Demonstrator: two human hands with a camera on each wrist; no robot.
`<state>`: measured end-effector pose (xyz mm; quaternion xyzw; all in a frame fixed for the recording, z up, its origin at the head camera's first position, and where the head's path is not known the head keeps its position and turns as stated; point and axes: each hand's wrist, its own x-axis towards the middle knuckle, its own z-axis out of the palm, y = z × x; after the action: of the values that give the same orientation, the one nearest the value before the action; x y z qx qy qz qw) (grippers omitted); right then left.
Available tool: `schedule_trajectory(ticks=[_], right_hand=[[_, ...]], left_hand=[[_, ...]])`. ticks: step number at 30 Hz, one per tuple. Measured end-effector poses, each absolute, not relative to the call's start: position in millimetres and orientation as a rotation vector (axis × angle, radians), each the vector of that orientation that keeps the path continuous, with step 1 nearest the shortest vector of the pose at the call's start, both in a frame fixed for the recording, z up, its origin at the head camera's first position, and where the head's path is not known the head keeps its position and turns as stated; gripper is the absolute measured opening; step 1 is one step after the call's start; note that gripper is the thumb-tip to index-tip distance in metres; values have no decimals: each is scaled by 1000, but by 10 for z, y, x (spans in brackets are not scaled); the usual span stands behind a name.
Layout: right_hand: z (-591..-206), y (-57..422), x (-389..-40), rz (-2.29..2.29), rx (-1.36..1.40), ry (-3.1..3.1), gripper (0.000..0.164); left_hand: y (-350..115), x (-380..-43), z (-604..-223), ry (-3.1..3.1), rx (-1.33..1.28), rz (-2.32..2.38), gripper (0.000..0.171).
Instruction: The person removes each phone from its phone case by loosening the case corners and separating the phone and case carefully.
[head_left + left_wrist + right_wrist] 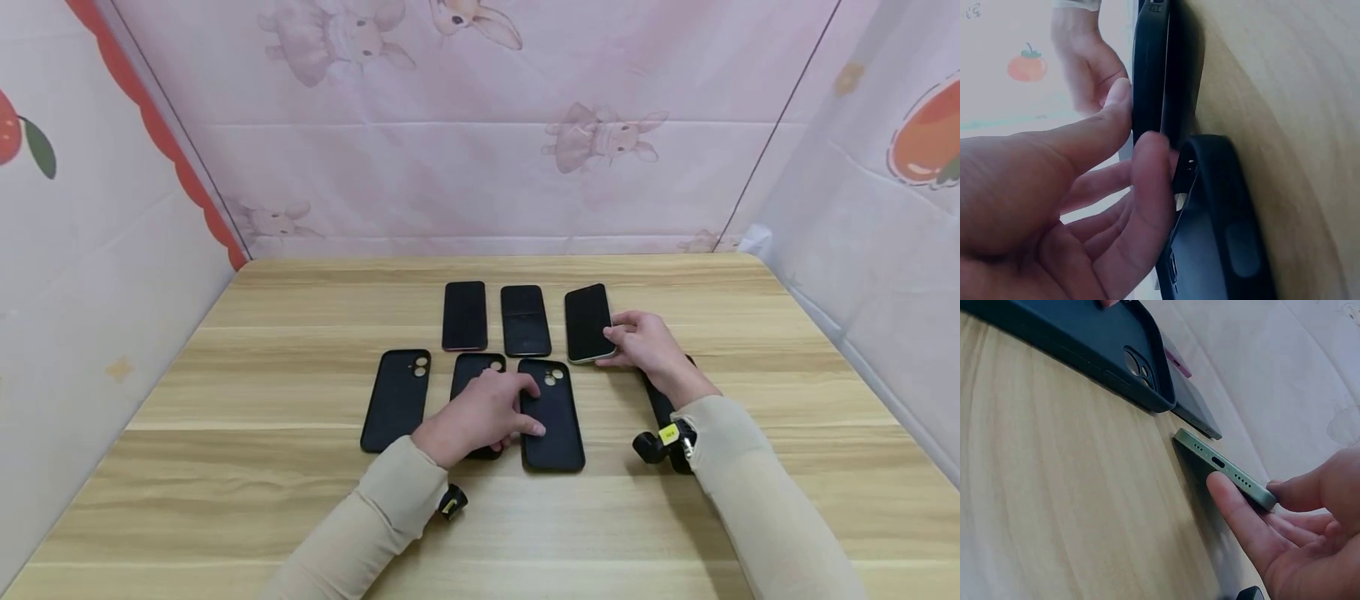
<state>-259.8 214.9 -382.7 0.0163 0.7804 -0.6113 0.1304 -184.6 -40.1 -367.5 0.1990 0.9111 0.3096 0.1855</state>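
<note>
My right hand (647, 348) pinches a smartphone (587, 321) by its lower right corner, thumb along the side and fingers underneath. The phone has a black screen and a pale green frame (1225, 465); its near end is tilted up off the table. My left hand (480, 410) is at the left edge of a black phone case (555, 433), its thumb over the inside and fingers curled by the edge. The case's open side and camera holes face up. Beneath the left hand lies another black phone case (465, 379), partly hidden.
Two more dark phones (465, 317) (527, 321) lie at the back of the wooden table (285, 500). A third black case (396, 400) lies at the left. Another black case (660, 404) is partly hidden under the right wrist. Patterned cloth walls (465, 183) enclose the table.
</note>
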Motion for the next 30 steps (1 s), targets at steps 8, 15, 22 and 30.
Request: schedule_trajectory(ticks=[8,15,22,30], right_hand=[[-3805,2149,-2640,-1496,52,2488,51],[-3754,2145,-2598,-1302,60,2646,48],[-3727,2126,-2517,-1205,-64,2684,49],[-3662,2276,-2335,-1270,-133,2860,43]], left_hand=[[-372,-1845,-3693,2695,587,670,48],[-345,-1863,-3709,2757,598,584,46],[-300,-1838,-3697,2893,644,454,39],[-162,-1832,-3668,2970,733,492,36]])
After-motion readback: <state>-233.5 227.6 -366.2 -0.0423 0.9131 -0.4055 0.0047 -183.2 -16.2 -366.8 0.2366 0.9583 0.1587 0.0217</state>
